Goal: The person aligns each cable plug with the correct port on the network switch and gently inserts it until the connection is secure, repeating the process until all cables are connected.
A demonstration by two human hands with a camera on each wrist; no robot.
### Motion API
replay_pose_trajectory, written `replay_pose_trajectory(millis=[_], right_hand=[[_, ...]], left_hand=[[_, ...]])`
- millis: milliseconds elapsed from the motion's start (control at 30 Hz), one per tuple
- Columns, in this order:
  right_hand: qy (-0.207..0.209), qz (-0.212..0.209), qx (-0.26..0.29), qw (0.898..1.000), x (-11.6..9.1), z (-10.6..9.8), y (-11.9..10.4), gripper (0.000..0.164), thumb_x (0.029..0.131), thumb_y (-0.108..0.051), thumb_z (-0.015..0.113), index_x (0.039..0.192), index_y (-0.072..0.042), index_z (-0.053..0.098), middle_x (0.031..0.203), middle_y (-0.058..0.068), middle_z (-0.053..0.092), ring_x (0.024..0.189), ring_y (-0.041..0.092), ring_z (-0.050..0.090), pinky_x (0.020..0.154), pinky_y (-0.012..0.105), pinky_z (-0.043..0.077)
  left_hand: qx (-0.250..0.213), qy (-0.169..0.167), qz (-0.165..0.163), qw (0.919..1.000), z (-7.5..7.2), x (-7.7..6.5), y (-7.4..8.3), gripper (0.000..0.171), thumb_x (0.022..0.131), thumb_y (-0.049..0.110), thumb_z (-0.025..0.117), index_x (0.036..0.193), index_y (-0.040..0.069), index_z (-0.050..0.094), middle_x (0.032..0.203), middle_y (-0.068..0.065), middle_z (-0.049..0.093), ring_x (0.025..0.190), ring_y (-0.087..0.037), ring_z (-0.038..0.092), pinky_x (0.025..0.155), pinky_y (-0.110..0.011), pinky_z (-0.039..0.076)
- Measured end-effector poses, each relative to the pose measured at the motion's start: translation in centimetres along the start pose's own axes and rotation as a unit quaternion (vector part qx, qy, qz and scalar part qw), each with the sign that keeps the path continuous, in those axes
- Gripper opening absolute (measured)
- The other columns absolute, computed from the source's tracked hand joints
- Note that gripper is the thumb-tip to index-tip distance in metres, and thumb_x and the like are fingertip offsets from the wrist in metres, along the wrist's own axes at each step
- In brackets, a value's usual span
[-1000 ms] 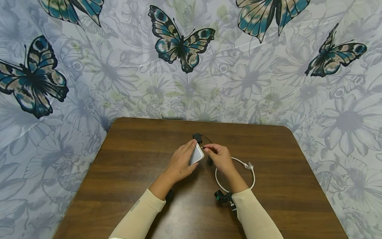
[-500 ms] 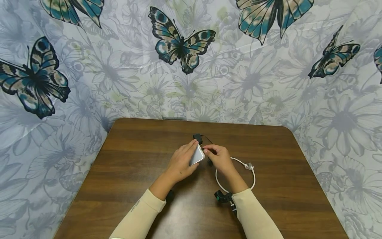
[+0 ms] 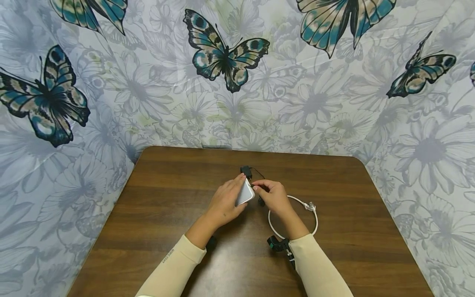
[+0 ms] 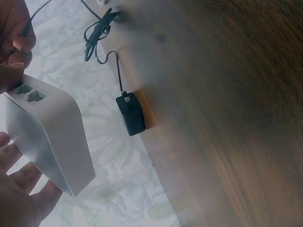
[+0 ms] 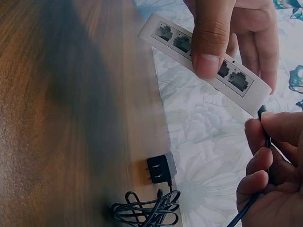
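Head view: above the brown wooden table [image 3: 178,173], the person's left hand [image 3: 224,202] grips a white Ethernet switch [image 3: 245,194], while the right hand [image 3: 277,202] pinches a black power cord [image 5: 245,208] at the device's far right side. A second ago the right hand sat a touch clear of the switch; now it is right up against it, and almost nothing has shifted over the last half second. That suggests the work has gone from lining up the cord to pushing it in. The power adapter [image 3: 245,171] lies just beyond, and a white patch cable [image 3: 309,206] lies looped near the right hand.

Left wrist view: the switch is held off the table, ports upward, left fingers along its lower part; the right hand is partly cut off, so the contact is hidden here.

Right wrist view: the left thumb [image 5: 208,42] presses across the ports [image 5: 239,81], and the right hand's thumb and fingers close on the black plug [image 5: 262,109], its tip meeting the switch's corner; whether it is fully seated cannot be told
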State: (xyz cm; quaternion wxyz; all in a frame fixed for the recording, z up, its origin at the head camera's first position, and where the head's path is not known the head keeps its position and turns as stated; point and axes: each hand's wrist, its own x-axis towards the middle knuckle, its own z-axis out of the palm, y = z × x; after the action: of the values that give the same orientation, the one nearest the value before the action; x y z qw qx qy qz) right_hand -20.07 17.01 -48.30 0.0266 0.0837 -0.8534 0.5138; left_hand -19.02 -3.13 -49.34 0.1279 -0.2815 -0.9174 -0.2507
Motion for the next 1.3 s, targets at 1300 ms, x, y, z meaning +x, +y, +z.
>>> replay_pose_trajectory(millis=[1300], right_hand=[[-0.052,-0.099,-0.133,0.985,-0.5,-0.4,-1.0,0.011,0.093,-0.010,0.070,0.101,-0.010,0.077,0.095,0.002,0.075,0.071,0.008,0.061,0.064,0.026,0.051]], left_hand=[[0.042,-0.039,0.038,0.9976,-0.5,-1.4,-0.7,0.086,0.079,0.025,0.085,0.153,0.016,0.042,0.156,0.000,0.042,0.131,-0.023,0.050,0.099,-0.046,0.045]])
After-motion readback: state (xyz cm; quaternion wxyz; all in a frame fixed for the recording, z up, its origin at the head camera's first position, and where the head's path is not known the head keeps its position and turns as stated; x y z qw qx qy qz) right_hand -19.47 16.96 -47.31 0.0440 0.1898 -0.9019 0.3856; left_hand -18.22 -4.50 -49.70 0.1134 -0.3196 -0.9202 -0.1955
